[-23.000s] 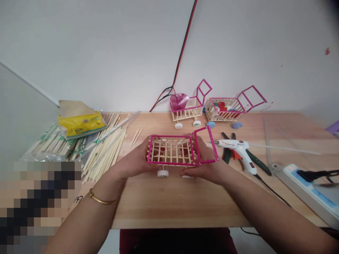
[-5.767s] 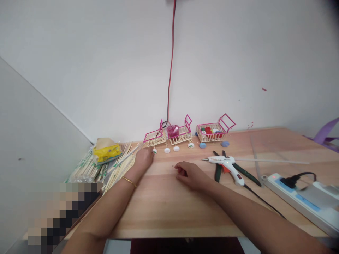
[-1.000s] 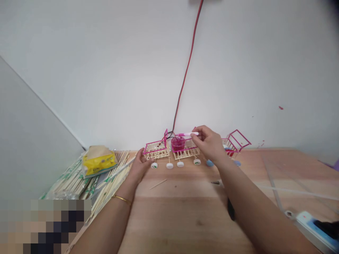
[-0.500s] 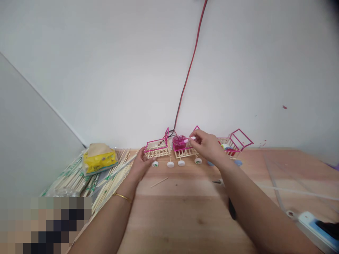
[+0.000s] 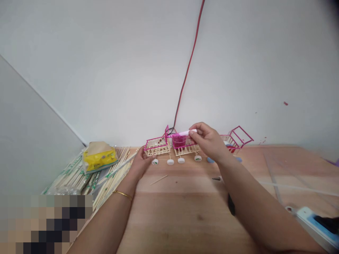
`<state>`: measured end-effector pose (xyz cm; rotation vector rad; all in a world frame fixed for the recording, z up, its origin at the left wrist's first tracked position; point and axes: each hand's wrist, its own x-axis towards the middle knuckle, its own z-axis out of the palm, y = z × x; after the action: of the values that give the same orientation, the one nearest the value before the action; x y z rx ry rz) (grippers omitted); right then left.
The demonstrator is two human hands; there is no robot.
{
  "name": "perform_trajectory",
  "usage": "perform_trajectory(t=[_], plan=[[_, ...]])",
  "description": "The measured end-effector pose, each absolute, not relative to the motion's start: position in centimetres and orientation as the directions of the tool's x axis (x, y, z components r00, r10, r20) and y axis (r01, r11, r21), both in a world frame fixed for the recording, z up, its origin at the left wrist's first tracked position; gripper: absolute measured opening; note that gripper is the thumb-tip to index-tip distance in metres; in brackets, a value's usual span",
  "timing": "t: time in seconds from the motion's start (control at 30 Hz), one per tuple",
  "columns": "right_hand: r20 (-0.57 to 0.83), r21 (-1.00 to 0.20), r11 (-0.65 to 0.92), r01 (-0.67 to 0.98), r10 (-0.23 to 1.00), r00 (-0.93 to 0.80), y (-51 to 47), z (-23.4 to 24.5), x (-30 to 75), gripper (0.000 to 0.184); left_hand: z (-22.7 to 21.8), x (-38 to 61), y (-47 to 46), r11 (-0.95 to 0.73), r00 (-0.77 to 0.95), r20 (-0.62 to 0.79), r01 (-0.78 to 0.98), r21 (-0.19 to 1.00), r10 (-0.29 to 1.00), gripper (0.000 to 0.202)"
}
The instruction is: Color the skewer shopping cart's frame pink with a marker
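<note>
Three small stick carts with pink rims stand in a row at the back of the wooden table point(image 5: 185, 208). My left hand point(image 5: 140, 163) rests curled against the front of the left cart point(image 5: 156, 146). My right hand point(image 5: 209, 141) pinches a white and pink brush point(image 5: 182, 133) and holds it level over a pink cup point(image 5: 179, 140) that sits in the middle cart point(image 5: 186, 150). The right cart point(image 5: 234, 139) is partly hidden behind my right hand.
A heap of bamboo sticks point(image 5: 97, 176) with a yellow tissue pack point(image 5: 98, 155) lies at the left. One loose stick point(image 5: 159, 179) lies mid-table. A power strip point(image 5: 316, 224) sits at the right edge. A red and black cable point(image 5: 188, 67) runs down the wall.
My right hand lowered the brush toward the pink cup, then lifted it level above the cup again. My left hand stayed at the left cart.
</note>
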<state>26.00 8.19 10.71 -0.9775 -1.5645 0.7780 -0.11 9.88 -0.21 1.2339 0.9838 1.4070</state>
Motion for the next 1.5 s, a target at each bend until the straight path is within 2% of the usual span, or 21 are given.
perform_trajectory(t=[0.13,0.33,0.53,0.77,1.5], plan=[[0.435,-0.855,0.451,0.255,0.892,-0.12,8.4,10.0,25.5,0.019,-0.1,0.0,9.8,-0.192,-0.009,0.193,-0.145,0.971,0.981,0.068],[0.443,-0.845,0.463,0.268,0.886,-0.135,8.7,9.3,25.2,0.018,0.3,0.2,9.6,-0.19,-0.004,0.191,-0.148,0.971,0.982,0.068],[0.449,-0.796,0.458,0.395,0.885,-0.122,8.2,9.7,25.2,0.015,0.3,0.2,9.6,-0.17,-0.003,0.171,-0.141,0.975,0.985,0.07],[0.487,-0.778,0.493,0.388,0.865,-0.122,8.2,9.7,25.2,0.015,0.0,0.0,9.9,-0.181,0.015,0.186,-0.154,0.971,0.982,0.07],[0.45,-0.724,0.462,0.512,0.879,-0.157,8.0,10.0,25.5,0.015,0.0,0.0,9.8,-0.184,0.02,0.189,-0.155,0.971,0.982,0.07]])
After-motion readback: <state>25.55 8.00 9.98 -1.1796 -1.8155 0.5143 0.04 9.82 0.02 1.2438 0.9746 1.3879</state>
